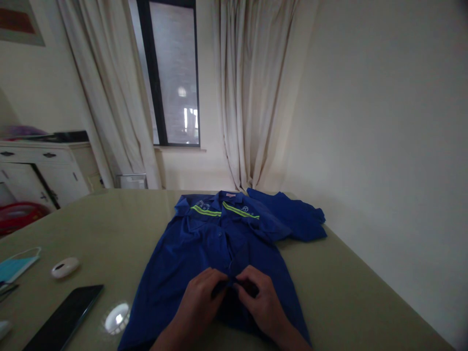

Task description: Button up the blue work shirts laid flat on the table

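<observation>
A blue work shirt point(175, 258) with yellow-green reflective stripes across the chest lies spread on the table, its collar at the far end. My left hand point(203, 297) pinches the front placket near the lower middle of the shirt. Opposite it, my right hand point(261, 297) grips the other front edge between thumb and fingers. The fingertips of both hands nearly meet at the placket. A button point(220, 234) shows higher up the front. Whatever small part sits between my fingertips is too dark to make out.
More folded blue cloth point(296, 214) lies by the shirt's right shoulder. On the left of the table point(120, 219) are a dark phone point(66, 319), a white rounded object point(65, 267) and a blue face mask point(16, 268). A wall point(383, 146) borders the right side.
</observation>
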### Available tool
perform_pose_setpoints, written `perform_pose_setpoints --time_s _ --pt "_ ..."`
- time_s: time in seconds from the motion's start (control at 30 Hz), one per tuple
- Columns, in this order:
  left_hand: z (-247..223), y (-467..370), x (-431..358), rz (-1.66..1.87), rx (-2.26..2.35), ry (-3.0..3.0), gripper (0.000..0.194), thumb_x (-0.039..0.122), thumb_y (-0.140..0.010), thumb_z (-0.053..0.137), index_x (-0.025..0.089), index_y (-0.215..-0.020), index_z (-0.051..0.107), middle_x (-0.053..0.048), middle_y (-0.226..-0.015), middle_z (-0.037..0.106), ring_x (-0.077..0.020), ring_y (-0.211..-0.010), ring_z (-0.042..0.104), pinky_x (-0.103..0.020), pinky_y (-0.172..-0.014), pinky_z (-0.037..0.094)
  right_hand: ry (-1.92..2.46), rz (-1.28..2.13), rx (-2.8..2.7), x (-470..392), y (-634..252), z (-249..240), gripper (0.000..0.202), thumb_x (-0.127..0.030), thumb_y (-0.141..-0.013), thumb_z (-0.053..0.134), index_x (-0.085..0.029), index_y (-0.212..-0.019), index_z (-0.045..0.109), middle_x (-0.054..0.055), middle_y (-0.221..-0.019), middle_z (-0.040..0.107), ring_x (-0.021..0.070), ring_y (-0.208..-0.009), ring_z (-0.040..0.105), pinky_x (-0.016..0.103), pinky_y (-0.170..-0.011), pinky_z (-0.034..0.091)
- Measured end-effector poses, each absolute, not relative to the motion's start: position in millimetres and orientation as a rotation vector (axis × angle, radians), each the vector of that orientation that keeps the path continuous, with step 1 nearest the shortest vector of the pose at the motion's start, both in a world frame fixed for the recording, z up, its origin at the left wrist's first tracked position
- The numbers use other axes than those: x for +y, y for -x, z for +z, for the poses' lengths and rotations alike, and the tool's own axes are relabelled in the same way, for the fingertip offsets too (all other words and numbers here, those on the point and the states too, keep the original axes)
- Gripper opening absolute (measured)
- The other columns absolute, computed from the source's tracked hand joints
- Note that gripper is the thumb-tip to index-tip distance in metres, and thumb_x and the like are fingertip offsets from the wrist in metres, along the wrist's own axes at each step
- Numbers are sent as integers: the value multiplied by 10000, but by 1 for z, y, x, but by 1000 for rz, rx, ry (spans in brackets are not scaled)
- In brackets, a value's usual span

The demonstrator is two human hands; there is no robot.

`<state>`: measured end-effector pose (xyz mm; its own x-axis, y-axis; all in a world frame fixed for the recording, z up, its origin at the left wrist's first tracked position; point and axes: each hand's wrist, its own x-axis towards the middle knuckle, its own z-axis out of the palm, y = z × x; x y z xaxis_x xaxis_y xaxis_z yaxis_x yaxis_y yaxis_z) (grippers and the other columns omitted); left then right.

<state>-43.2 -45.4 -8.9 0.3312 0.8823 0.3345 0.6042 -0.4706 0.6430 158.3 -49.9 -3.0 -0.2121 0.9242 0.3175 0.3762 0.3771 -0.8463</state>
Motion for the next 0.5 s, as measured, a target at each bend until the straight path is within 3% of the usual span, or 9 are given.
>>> perform_pose_setpoints --time_s 0.27,0.37,0.5 --pt "-7 37 -48 952 1378 -1987 186 119 -797 637 235 -912 726 -3 -906 757 -186 -857 691 -278 -794 495 995 634 -1941 -50 -162 -8 257 -127 -859 581 -231 -1029 745 42 -937 694 167 -838 658 250 -753 488" --pt "-8 37 -47 985 1371 -1980 184 114 -783 638 229 -904 716 -9 -900 750 -189 -855 683 -276 -789 489 987 673 -1916 -50 -163 -5 164 -211 -919 593 -213 -976 747 37 -891 697 162 -812 654 247 -746 478" --pt "-11 38 -47 1028 1285 -2060 195 108 -807 607 237 -919 700 -15 -939 735 -188 -895 676 -273 -819 486 1054 800 -1795 -49 -161 0 328 -374 -1004 534 -196 -809 728 15 -755 686 154 -732 634 244 -694 450"
